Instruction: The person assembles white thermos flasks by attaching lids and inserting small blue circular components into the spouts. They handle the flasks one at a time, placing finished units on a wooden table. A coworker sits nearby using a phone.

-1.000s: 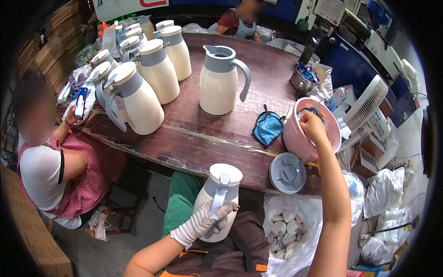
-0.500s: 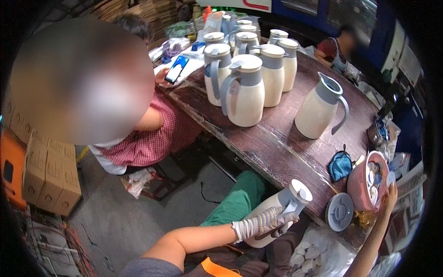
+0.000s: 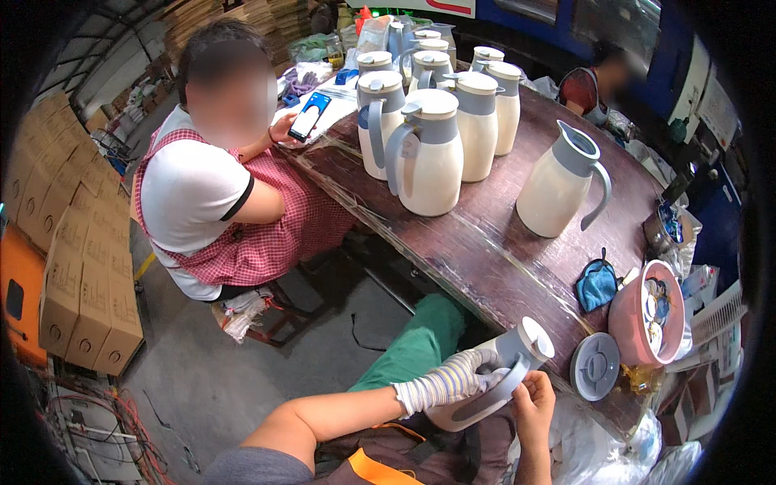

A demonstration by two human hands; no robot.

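Observation:
A cream vacuum jug with a grey neck, white lid and grey handle lies tilted over my lap, its top toward the table. My left hand, in a striped knit glove, is wrapped round the jug's body beside the handle. Bare, my right hand is at the upper end of the handle, just below the lid. Its thumb and fingers are pinched together; what they hold, if anything, is hidden. A round grey disc-shaped part rests at the table edge to the right of the jug.
Several matching jugs stand lidded on the dark table; one open jug stands apart. A pink bucket of small round parts and a blue pouch are at right. A seated person holds a phone. Cartons line the left.
My right hand has moved left from the pink bucket to the jug's handle. The jug's handle has swung into view toward me. The seated person appears more upright.

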